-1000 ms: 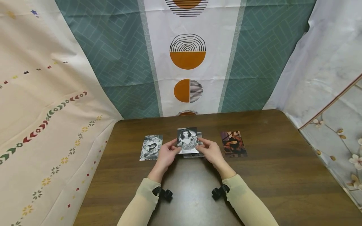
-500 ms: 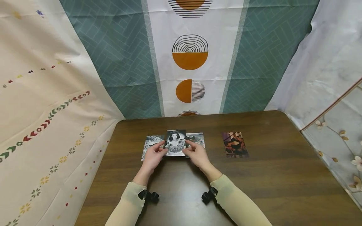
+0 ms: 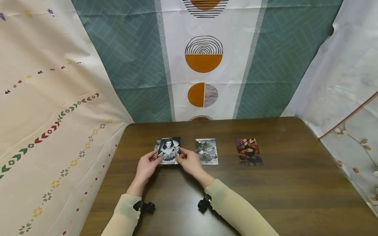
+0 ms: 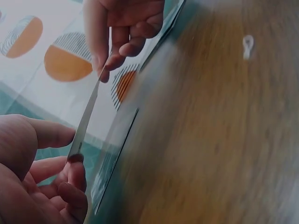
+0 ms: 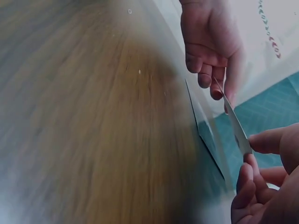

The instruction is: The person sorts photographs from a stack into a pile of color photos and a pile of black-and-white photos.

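Seen from the head, the left hand (image 3: 146, 167) and right hand (image 3: 190, 162) each pinch a side edge of a portrait photo (image 3: 169, 151), grips clamped on it, over the table's (image 3: 283, 196) far left part. Only the wrist views show that the photo is lifted off the wood, edge-on between thumbs and fingers, with another photo (image 4: 114, 156) lying flat just beneath it; from the head that lower one (image 3: 157, 144) peeks out at the left, mostly covered. Toward the right, along the far edge, lie a grey photo (image 3: 206, 151) and, well apart, a colour photo (image 3: 249, 152). The table is dark wood; patterned cloths (image 3: 203, 59) hang behind and at both sides.
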Tool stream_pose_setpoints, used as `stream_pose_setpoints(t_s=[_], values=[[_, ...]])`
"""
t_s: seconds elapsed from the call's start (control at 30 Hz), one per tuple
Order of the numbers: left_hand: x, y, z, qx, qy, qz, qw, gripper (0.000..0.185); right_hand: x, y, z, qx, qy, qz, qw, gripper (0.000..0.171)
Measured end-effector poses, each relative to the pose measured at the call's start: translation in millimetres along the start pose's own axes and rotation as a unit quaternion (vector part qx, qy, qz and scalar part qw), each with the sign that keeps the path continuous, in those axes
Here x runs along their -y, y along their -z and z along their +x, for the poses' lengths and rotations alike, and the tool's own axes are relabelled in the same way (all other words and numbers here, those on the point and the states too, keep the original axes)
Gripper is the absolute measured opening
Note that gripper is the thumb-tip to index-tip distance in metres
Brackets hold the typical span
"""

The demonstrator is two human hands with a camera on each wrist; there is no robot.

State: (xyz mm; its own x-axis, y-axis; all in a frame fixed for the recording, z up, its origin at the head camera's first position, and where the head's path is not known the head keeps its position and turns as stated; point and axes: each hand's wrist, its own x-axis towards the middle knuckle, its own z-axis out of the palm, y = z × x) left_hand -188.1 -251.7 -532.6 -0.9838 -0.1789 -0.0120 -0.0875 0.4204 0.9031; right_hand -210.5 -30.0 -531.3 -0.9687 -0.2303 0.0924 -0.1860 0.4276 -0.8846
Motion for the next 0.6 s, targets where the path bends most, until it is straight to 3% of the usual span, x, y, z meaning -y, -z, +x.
stream_pose_setpoints(t_s=[0.3, 0.6], values=[[9.8, 15.6, 4.1, -0.011, 0.029, 0.008, 0.9995, 0.048, 13.7, -23.1, 10.4, 0.001, -0.019, -0.042, 0.999, 0.054], [14.3, 15.8, 9.6, -0.007, 0.042, 0.027, 0.9987, 0.05, 9.4, -30.7, 14.7, 0.006, -0.022, -0.13, 0.991, 0.053]])
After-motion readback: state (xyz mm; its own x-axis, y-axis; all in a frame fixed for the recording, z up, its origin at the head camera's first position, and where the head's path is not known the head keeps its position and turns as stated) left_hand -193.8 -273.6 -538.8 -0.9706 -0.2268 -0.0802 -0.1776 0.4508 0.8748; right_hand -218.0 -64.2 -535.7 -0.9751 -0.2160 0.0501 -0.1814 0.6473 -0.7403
